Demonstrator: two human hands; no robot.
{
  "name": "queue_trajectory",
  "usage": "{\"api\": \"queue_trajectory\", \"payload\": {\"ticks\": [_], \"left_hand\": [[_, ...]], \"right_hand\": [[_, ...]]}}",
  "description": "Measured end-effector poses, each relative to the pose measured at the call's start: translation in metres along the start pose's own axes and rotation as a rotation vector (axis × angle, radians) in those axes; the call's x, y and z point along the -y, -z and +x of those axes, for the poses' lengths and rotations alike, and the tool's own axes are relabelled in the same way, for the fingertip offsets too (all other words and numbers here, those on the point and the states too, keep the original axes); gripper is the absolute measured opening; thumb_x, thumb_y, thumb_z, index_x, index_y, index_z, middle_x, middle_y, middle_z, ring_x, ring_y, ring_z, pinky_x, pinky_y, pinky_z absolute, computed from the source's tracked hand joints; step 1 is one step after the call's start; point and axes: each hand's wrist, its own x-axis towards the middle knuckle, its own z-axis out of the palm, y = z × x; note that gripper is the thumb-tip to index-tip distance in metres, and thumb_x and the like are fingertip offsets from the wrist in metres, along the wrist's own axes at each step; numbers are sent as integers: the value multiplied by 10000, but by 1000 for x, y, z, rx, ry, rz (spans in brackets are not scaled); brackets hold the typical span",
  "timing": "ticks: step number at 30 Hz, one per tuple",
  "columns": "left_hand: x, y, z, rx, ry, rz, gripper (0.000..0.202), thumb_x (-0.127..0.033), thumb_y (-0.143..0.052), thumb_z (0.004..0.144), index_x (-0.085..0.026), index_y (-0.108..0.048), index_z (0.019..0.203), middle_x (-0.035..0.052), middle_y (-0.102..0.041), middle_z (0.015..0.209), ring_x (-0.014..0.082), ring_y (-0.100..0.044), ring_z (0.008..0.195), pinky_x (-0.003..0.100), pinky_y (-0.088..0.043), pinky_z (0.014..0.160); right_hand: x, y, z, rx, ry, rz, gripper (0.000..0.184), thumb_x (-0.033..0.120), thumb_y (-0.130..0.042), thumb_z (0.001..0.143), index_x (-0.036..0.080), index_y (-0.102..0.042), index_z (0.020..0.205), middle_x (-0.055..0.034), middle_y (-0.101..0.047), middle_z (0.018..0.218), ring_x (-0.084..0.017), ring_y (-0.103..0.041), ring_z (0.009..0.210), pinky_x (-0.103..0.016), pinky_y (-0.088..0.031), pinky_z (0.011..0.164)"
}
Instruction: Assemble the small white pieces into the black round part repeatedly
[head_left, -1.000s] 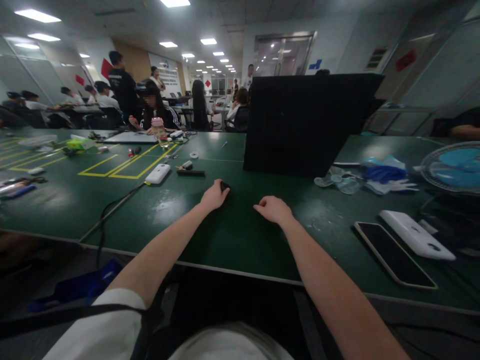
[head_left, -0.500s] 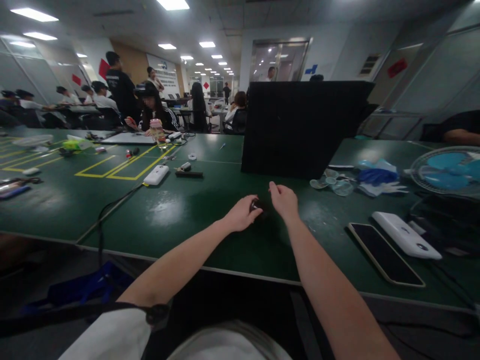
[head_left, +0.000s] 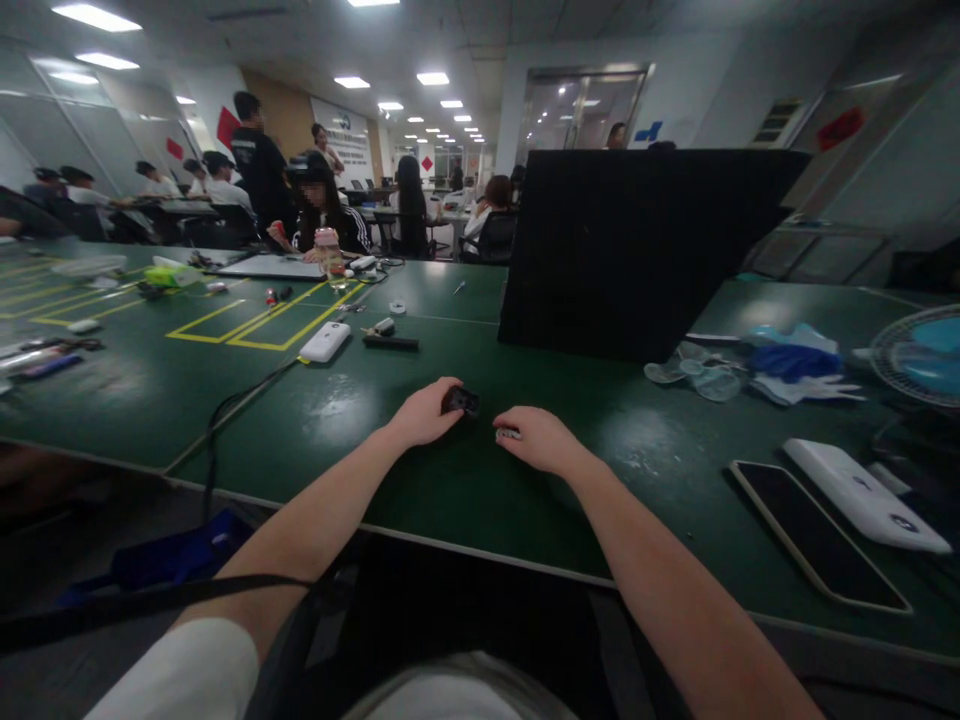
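Note:
My left hand (head_left: pixel 426 412) is closed around a small black object (head_left: pixel 463 401) with a hollowed, open-looking face, low over the green table. It could be a small case, but its kind is not clear. To its right, my right hand (head_left: pixel 541 438) pinches a small whitish-silver piece (head_left: pixel 508 434) between thumb and fingers, close to the tabletop. A short gap separates the two hands. Fingers partly cover both objects.
A large black panel (head_left: pixel 615 255) stands behind my hands. At right lie a phone (head_left: pixel 821 535), a white power bank (head_left: pixel 866 495), gloves (head_left: pixel 799 365) and a fan (head_left: pixel 922 350). Leftward are another white power bank (head_left: pixel 325 342) and a black bar (head_left: pixel 391 343). A person (head_left: pixel 319 210) sits across.
My left hand has shifted left, and more of the black object shows. The right hand has lowered toward the table, a small whitish-silver piece now visible in it. The camera view has turned slightly left.

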Motion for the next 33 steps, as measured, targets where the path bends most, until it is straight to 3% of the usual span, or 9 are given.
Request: {"api": "queue_trajectory", "payload": {"ticks": [5,7,13,17,21,23,27,29,33], "left_hand": [[-11,-6,-3,84,-24,-99,533,-307,-690,795,-260,-563,1310,32,-733,983,218,-711,873,358,-564,815],[-14,-10,-5,118,-27,-140,543,-329,-710,777,-256,-574,1298,28,-736,963,212,-713,855,349,-567,788],[-19,-12,-6,110,-8,-139,489,-381,-697,796,-239,-585,1251,41,-741,966,219,-712,863,362,-562,794],[-17,-9,-6,103,55,-125,480,-363,-696,807,-250,-576,1258,47,-744,1011,228,-715,888,371,-562,812],[-14,-7,-5,75,90,-126,468,-367,-698,816,-257,-584,1256,55,-743,1045,247,-717,941,388,-557,861],[-12,-8,-3,69,100,-148,462,-382,-703,815,-258,-593,1246,59,-739,1063,247,-714,957,389,-557,876],[-8,-13,2,54,139,-210,463,-372,-708,809,-228,-604,1237,69,-734,1064,235,-703,953,395,-558,891],[-6,-15,3,41,153,-231,470,-337,-714,798,-211,-605,1238,75,-737,1053,232,-700,939,393,-558,889],[-5,-15,2,56,133,-222,484,-305,-724,777,-209,-607,1238,67,-743,1025,227,-700,914,383,-559,875]], "right_hand": [[5,-3,0,-315,61,133,194,364,-601,937,230,-715,1018,-59,-723,1119,-235,-641,1068,-409,-501,927],[12,-7,2,-365,112,142,167,355,-606,942,230,-716,954,-56,-724,1121,-236,-630,1100,-428,-485,970],[12,-8,5,-270,193,40,197,369,-621,933,259,-764,1013,-57,-636,1358,-276,-532,1282,-485,-435,1057],[-11,13,-7,-311,-30,61,320,441,-564,953,262,-724,1165,-69,-661,1287,-265,-602,1159,-438,-496,962],[-28,25,-13,-184,-217,21,438,532,-623,885,247,-710,1206,-92,-675,1220,-279,-646,1003,-423,-537,832],[-30,20,-10,-199,-180,-8,468,461,-631,889,261,-655,1312,-93,-613,1351,-301,-615,1121,-441,-529,903],[-25,-3,6,-172,-39,-93,531,204,-589,898,305,-570,1419,-62,-432,1574,-343,-397,1421,-533,-408,1099],[-22,-14,16,-128,-9,-146,518,159,-561,904,308,-586,1400,-68,-464,1555,-347,-400,1419,-548,-399,1100],[-21,-22,28,-126,-15,-228,391,240,-484,969,296,-630,1327,-108,-630,1336,-310,-590,1175,-484,-511,942]]}}
